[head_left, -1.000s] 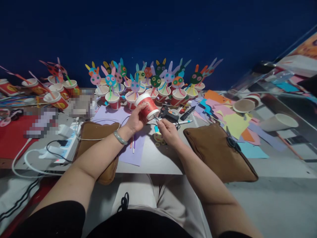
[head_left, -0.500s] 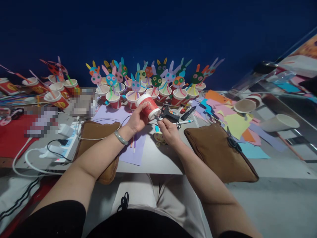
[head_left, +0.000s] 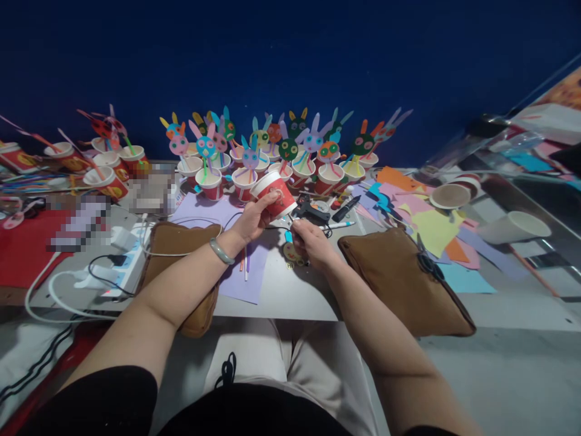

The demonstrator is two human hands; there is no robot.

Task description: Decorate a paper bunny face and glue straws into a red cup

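My left hand (head_left: 255, 219) is wrapped round a red and white paper cup (head_left: 280, 198), tilted with its open rim to the upper left and its base toward my right hand. My right hand (head_left: 313, 241) is closed on a thin pointed tool (head_left: 291, 218). Its tip is at the base edge of the cup; most of it is hidden in the fingers, so its kind is unclear. Below on the table lies a pale paper cutout (head_left: 289, 250) with small decorations, partly behind my right hand. Just beyond sits a black glue gun (head_left: 313, 211).
Behind stand several cups with paper rabbit heads (head_left: 249, 158). Brown pouches lie left (head_left: 181, 248) and right (head_left: 394, 278), black-handled scissors (head_left: 429, 263) on the right one. Coloured paper scraps (head_left: 431, 227) spread at right. A power strip (head_left: 129, 260) with cables sits left.
The tool in my right hand has shifted slightly right and down, and less of it shows. The cup has turned a little in my left hand.
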